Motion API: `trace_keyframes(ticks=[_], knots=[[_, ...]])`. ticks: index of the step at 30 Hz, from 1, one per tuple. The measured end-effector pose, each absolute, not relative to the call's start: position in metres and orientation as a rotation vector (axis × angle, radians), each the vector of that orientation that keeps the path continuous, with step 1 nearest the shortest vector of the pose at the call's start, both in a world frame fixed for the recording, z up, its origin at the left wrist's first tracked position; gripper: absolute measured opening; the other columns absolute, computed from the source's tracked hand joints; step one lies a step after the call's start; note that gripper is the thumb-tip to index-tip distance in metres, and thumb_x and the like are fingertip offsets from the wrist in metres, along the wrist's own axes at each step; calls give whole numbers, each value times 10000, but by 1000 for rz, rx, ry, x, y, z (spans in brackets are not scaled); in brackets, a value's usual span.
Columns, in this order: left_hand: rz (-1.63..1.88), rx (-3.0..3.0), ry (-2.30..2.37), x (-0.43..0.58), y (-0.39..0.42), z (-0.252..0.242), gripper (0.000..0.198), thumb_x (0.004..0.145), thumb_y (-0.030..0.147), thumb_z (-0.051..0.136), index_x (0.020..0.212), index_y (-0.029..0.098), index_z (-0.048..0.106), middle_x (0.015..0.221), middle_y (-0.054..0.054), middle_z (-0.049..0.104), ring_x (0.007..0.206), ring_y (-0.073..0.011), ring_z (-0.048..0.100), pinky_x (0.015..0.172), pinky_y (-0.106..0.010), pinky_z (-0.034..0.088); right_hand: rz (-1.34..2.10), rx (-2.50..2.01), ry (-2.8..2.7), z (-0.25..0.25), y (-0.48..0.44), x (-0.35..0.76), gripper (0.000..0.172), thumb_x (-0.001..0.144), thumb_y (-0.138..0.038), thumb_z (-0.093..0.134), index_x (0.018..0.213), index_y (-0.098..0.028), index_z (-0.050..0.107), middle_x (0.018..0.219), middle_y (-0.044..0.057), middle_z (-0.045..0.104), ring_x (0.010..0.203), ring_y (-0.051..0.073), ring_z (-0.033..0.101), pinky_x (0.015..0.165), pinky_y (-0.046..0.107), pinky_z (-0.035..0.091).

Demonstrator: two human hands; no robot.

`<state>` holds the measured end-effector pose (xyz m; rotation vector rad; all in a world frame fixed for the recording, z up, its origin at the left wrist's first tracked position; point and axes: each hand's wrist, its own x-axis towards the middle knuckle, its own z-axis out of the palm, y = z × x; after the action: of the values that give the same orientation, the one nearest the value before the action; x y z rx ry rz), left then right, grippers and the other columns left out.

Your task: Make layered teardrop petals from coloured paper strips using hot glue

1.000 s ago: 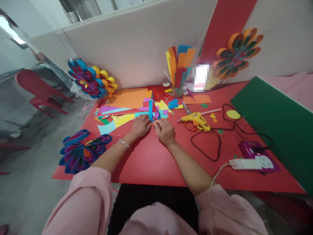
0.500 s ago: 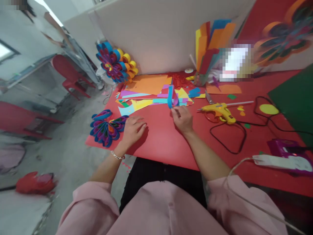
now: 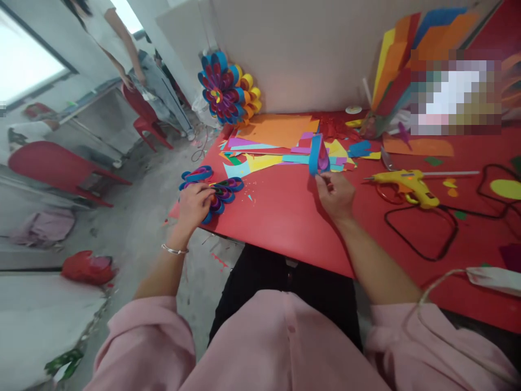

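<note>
My right hand pinches the lower end of a paper petal, a blue loop with pink and purple loops inside, held upright above the red table. My left hand is over a partly ringed paper flower of blue, purple and green loops near the table's left edge. Its fingers are curled onto the flower's middle and cover part of it. A yellow glue gun with a glue stick in its back lies to the right of my right hand.
Paper strips and an orange sheet lie at the back. A finished paper flower leans against the wall. A black cord loops at right beside a white power strip. A person stands behind a red chair.
My left hand has moved left, from the bare tabletop onto the paper flower. My right hand still holds the petal. The view has turned left.
</note>
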<state>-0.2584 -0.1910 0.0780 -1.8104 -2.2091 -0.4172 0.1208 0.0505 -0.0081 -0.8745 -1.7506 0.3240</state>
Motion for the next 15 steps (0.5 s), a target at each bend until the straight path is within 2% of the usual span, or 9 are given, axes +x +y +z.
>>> trace_keyframes(ticks=[3, 7, 9, 12, 15], knots=[[-99, -2002, -2207, -276, -155, 96, 326, 955, 220, 649, 1222, 242, 836, 1352, -126, 744, 1290, -344, 666, 1103, -533, 544, 293, -864, -1761, -8, 51, 121, 367, 1068, -545, 579, 936, -239, 730, 852, 60, 783, 701, 192, 667, 682, 330, 514], [197, -2290, -2179, -302, -125, 118, 396, 892, 187, 677, 1248, 266, 833, 1359, -96, 737, 1304, -287, 665, 1128, -442, 556, 267, -851, -1771, -9, 53, 123, 364, 1072, -534, 587, 928, -238, 742, 852, 59, 793, 687, 190, 667, 677, 328, 519], [252, -2369, -2146, -307, -125, 124, 423, 891, 171, 673, 1271, 273, 828, 1491, -84, 692, 1399, -288, 630, 1184, -444, 535, 268, -880, -1786, -9, 54, 123, 379, 1070, -551, 580, 928, -239, 743, 859, 64, 795, 692, 194, 671, 681, 332, 524], [228, -2457, -2098, -305, -136, 126, 465, 861, 90, 640, 1246, 256, 841, 1676, -78, 576, 1548, -327, 535, 1287, -516, 470, 283, -918, -1816, -10, 53, 123, 392, 1065, -566, 571, 936, -241, 748, 861, 68, 794, 698, 199, 676, 691, 340, 529], [216, -2470, -2078, -303, -147, 122, 431, 863, 70, 621, 1195, 224, 850, 1737, -98, 512, 1619, -356, 463, 1327, -576, 424, 310, -921, -1835, -11, 53, 123, 374, 1060, -554, 582, 945, -241, 753, 847, 65, 788, 690, 199, 675, 693, 347, 527]])
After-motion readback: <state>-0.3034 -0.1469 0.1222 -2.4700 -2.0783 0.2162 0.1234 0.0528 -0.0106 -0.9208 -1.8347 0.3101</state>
